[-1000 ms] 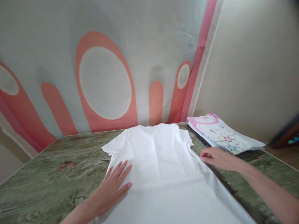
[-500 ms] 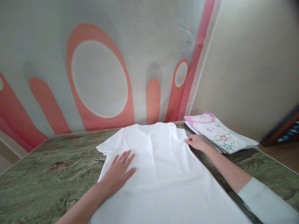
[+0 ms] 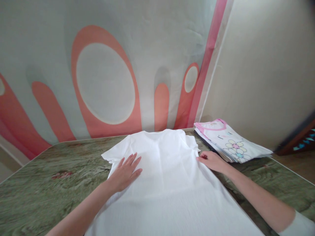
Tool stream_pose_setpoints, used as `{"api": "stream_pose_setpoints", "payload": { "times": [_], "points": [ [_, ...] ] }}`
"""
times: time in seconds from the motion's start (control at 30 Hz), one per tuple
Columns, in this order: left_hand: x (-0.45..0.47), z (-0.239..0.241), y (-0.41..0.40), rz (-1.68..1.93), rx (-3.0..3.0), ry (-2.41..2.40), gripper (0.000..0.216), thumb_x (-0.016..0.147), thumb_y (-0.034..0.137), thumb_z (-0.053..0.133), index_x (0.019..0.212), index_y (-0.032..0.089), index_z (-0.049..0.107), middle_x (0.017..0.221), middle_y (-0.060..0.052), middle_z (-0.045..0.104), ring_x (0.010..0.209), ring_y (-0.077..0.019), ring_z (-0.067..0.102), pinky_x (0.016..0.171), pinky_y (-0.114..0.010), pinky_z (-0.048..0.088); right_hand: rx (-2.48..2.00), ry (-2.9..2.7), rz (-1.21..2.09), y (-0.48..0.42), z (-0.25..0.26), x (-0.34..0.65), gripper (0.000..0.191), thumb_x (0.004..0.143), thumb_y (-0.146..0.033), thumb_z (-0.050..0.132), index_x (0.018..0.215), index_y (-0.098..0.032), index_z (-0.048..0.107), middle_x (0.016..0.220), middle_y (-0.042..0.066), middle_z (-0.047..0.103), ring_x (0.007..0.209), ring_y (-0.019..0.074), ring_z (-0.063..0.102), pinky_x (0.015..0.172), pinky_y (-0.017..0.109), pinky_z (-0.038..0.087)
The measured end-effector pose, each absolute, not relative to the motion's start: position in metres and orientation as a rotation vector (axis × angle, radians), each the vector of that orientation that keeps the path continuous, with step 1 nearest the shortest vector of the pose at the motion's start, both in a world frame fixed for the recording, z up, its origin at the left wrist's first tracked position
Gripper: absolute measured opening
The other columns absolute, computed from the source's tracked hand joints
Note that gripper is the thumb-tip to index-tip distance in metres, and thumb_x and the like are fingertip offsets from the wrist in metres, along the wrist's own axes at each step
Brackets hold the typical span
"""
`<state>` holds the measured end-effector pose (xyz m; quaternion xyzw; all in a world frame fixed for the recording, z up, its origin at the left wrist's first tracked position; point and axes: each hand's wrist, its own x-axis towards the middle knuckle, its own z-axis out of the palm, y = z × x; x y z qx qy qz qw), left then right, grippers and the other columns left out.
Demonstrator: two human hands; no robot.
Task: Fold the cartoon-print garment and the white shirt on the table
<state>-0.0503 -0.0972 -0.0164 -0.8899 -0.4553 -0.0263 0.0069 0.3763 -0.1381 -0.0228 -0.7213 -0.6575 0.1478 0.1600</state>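
A white short-sleeved T-shirt (image 3: 162,173) lies spread on the table, its neckline toward the wall and its lower part running out of view at the bottom. Flat on the left chest of the shirt rests my left hand (image 3: 126,173), fingers spread. My right hand (image 3: 213,160) pinches the shirt's right side edge just below the sleeve, thumb and fingers closed on the fabric. The right sleeve looks partly tucked under or bunched, while the left sleeve lies stretched outward.
A stack of folded shirts (image 3: 228,141), the top one white with pink trim and flowers, sits at the table's back right. The wood-patterned table (image 3: 49,193) meets a wall with a pink and grey printed panel (image 3: 147,49). A dark object (image 3: 300,141) stands at far right.
My right hand has slid down the shirt's side, from the sleeve to just below it. My left hand stays on the chest, shifted slightly upward.
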Motion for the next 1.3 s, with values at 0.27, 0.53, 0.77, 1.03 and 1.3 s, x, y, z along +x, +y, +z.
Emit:
{"api": "stream_pose_setpoints", "payload": {
  "times": [0.27,0.53,0.77,1.03,1.3],
  "points": [
    [-0.052,-0.025,-0.098,-0.102,-2.736,-1.470,0.055,0.095,0.051,0.020,0.141,0.022,0.027,0.149,-0.007,0.019,0.135,-0.0239,0.019,0.107,-0.043,0.017,-2.197,-1.925,0.274,-0.143,-0.023,0.388,0.023,0.081,-0.037,0.045,0.069,-0.020,0.055,0.068,0.003,0.062,0.064,0.0183,0.057,0.057,0.027,0.033],
    [-0.070,-0.028,-0.094,-0.126,-2.694,-1.455,0.054,0.095,0.050,0.019,0.140,0.021,0.031,0.147,-0.008,0.024,0.135,-0.0229,0.021,0.108,-0.044,0.016,-1.677,-2.084,0.075,-0.145,-0.035,0.371,0.023,0.085,-0.021,0.037,0.095,-0.016,0.058,0.099,0.008,0.060,0.089,0.0192,0.058,0.081,0.032,0.043],
    [-0.088,-0.041,-0.077,-0.094,-2.585,-1.467,0.055,0.094,0.052,0.024,0.140,0.024,0.031,0.147,-0.006,0.025,0.134,-0.0246,0.022,0.107,-0.045,0.015,-1.652,-2.147,-0.042,-0.137,-0.051,0.387,0.030,0.081,-0.017,0.041,0.100,-0.018,0.064,0.108,0.008,0.063,0.101,0.0248,0.055,0.092,0.042,0.042],
    [-0.091,-0.045,-0.074,-0.066,-2.550,-1.480,0.054,0.094,0.050,0.025,0.141,0.024,0.028,0.148,-0.005,0.021,0.135,-0.0248,0.019,0.107,-0.046,0.012,-1.557,-2.158,-0.083,-0.138,-0.052,0.383,0.037,0.086,-0.020,0.035,0.114,-0.019,0.060,0.120,0.007,0.059,0.114,0.0232,0.050,0.100,0.043,0.039],
    [-0.090,-0.044,-0.075,-0.053,-2.528,-1.483,0.054,0.094,0.048,0.025,0.141,0.022,0.028,0.148,-0.006,0.022,0.135,-0.0262,0.019,0.107,-0.049,0.014,-1.657,-2.326,-0.102,-0.136,-0.061,0.388,0.039,0.088,-0.025,0.036,0.122,-0.015,0.054,0.133,0.010,0.049,0.125,0.0256,0.040,0.103,0.046,0.034]
  ]
}}
